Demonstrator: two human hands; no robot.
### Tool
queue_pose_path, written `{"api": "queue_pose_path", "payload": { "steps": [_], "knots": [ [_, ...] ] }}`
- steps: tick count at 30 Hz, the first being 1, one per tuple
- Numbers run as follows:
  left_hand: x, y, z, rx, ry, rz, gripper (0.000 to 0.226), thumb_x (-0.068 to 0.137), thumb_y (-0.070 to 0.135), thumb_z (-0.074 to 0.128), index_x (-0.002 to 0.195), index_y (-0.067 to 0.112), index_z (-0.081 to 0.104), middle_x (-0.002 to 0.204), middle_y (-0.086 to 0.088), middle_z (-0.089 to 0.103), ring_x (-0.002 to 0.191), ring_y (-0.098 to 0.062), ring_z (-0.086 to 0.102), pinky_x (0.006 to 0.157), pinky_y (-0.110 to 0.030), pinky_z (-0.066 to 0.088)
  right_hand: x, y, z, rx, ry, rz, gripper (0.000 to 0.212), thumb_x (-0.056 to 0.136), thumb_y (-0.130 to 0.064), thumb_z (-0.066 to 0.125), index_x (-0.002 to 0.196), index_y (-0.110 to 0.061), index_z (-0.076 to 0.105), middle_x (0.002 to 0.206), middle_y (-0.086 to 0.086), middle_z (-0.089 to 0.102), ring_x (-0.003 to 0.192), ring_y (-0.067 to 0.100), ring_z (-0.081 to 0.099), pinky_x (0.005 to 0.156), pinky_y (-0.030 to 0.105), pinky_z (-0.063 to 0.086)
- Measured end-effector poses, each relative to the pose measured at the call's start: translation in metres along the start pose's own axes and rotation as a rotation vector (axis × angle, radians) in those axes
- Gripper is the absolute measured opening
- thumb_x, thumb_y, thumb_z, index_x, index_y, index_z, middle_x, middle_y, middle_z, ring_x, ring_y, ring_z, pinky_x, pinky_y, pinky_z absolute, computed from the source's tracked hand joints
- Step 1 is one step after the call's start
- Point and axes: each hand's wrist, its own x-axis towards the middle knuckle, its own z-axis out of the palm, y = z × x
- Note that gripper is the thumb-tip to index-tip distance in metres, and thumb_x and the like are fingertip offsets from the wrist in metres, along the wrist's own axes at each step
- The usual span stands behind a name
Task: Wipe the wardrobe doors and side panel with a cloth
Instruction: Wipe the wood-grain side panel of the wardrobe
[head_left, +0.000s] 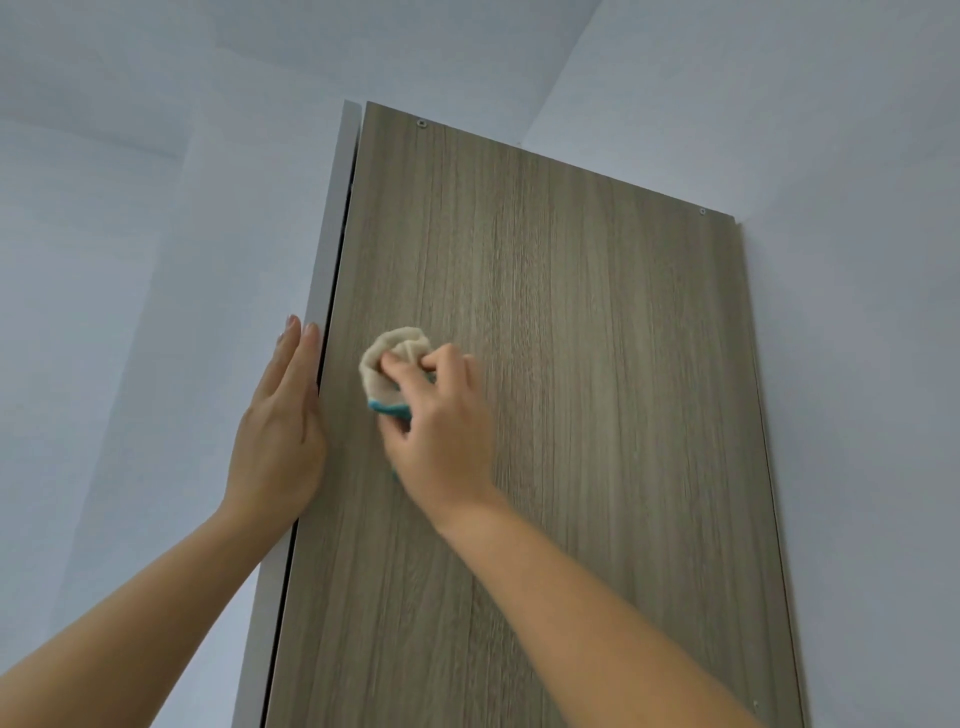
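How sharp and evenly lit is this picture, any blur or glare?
Head view: soft, even light, no glare on the panel; the right hand and cloth look slightly motion-blurred, the left hand crisper; the wide lens, looking up, makes the panel's edges converge toward the top.

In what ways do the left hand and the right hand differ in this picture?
The left hand lies flat with straight fingers; the right hand is curled, gripping the cloth. The left hand rests against the grey door; the right hand is on the wood-grain side panel. Both are bare and reach upward.
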Motion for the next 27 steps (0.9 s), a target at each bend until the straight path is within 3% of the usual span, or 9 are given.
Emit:
{"api": "queue_pose_path", "payload": {
  "steps": [6,11,15,19,27],
  "knots": [
    [-0.013,-0.004,0.000,-0.047,-0.002,0.000,0.056,0.101,0.002,0.035,0.151,0.024,0.024,0.153,0.019,0.012,0.145,-0.003,0.014,0.111,-0.013,0.013,-0.011,-0.015,0.003,-0.023,-0.055,-0.149,0.041,0.083,-0.026,0.054,0.119,-0.012,0.066,0.105,0.009,0.054,0.095,0.025,0.048,0.072,0.036,0.049],
    [-0.023,-0.005,-0.002,-0.047,0.007,-0.020,0.055,0.101,0.002,0.033,0.151,0.025,0.025,0.153,0.020,0.016,0.145,-0.004,0.017,0.113,-0.020,0.017,-0.013,0.002,-0.002,-0.046,-0.099,-0.278,0.041,0.080,-0.016,0.071,0.121,-0.015,0.066,0.105,0.008,0.058,0.093,0.025,0.052,0.069,0.039,0.050],
    [-0.027,-0.005,-0.002,-0.019,0.018,-0.030,0.053,0.102,0.004,0.032,0.151,0.024,0.026,0.152,0.019,0.017,0.145,-0.004,0.018,0.113,-0.020,0.016,-0.018,0.039,-0.019,-0.098,-0.071,-0.340,0.037,0.082,-0.013,0.069,0.120,-0.014,0.068,0.104,0.008,0.061,0.089,0.025,0.054,0.069,0.040,0.049],
    [-0.028,-0.003,0.000,-0.027,0.010,-0.051,0.052,0.103,0.008,0.031,0.151,0.026,0.024,0.152,0.020,0.017,0.145,-0.003,0.017,0.114,-0.022,0.015,-0.022,0.092,-0.050,-0.170,-0.008,-0.229,0.039,0.083,-0.018,0.054,0.120,-0.015,0.068,0.106,0.011,0.060,0.093,0.025,0.051,0.072,0.035,0.050],
    [-0.029,-0.002,0.000,-0.014,0.011,-0.048,0.051,0.103,0.009,0.030,0.151,0.026,0.024,0.153,0.019,0.018,0.144,-0.005,0.018,0.113,-0.023,0.016,-0.040,0.192,-0.103,-0.258,0.073,0.190,0.047,0.083,-0.011,0.045,0.126,-0.012,0.063,0.115,0.016,0.056,0.104,0.038,0.054,0.085,0.038,0.045]
  ]
}}
